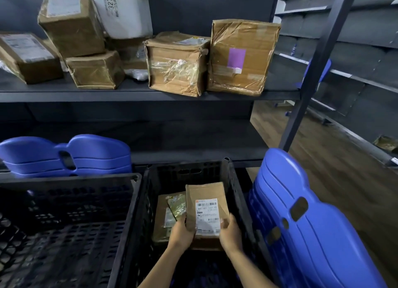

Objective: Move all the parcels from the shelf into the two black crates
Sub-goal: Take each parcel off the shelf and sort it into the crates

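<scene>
Two black crates, perforated plastic, across lower frame. Lower centre, centre crate [235, 186]: flat brown parcel [160, 218] and crinkled greenish pouch [177, 205] lying inside. Lower left, left crate [71, 223]: lattice floor visible. Grip: left hand [181, 233] and right hand [231, 232] both curled round lower edges of flat cardboard parcel [206, 210], white barcode label up, held over centre crate. Upper frame, dark metal shelf [129, 94]: several dented, tape-wrapped cardboard boxes [241, 55], one white poly bag [122, 9]. Lower right: blue moulded plastic panels [312, 233], stacked.

Dim overall, soft focus, wide-angle bending and smear toward the edges.
</scene>
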Tool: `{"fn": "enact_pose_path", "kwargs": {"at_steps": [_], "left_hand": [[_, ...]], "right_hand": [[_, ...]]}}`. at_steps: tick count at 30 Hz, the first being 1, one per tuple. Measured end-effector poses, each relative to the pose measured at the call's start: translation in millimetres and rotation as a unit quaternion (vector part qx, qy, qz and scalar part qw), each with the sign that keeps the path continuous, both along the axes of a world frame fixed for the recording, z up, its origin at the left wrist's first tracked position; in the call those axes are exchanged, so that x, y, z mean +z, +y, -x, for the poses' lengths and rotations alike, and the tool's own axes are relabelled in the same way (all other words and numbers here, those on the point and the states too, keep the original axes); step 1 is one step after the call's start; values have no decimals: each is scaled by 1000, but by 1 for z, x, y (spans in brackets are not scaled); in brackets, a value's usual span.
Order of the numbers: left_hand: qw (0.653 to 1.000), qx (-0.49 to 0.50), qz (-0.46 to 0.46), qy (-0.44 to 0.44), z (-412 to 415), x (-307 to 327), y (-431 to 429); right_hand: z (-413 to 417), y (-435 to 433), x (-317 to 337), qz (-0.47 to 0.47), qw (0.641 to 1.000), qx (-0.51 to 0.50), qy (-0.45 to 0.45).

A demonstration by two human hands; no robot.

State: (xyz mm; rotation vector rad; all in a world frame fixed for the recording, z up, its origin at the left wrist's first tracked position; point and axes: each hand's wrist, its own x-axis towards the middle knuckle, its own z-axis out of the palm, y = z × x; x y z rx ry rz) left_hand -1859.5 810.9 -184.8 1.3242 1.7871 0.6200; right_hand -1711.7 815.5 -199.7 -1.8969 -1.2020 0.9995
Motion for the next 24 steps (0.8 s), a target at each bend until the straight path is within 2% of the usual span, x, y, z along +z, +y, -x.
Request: {"fn": "enact_pose_path", "kwargs": {"at_steps": [3, 10, 19, 24], "left_hand": [[1000, -5, -6, 0, 0, -1, 9], [1000, 1, -24, -12, -9, -7, 20], [1000, -4, -4, -8, -3, -29, 26], [1000, -11, 3, 24, -6, -41, 34]], "right_hand": [[0, 10, -6, -4, 1000, -11, -6], [-5, 14, -7, -85, 993, -58, -61], [-3, 29, -23, -37, 992, -30, -115], [-5, 39, -39, -36, 994, -23, -99]]}}
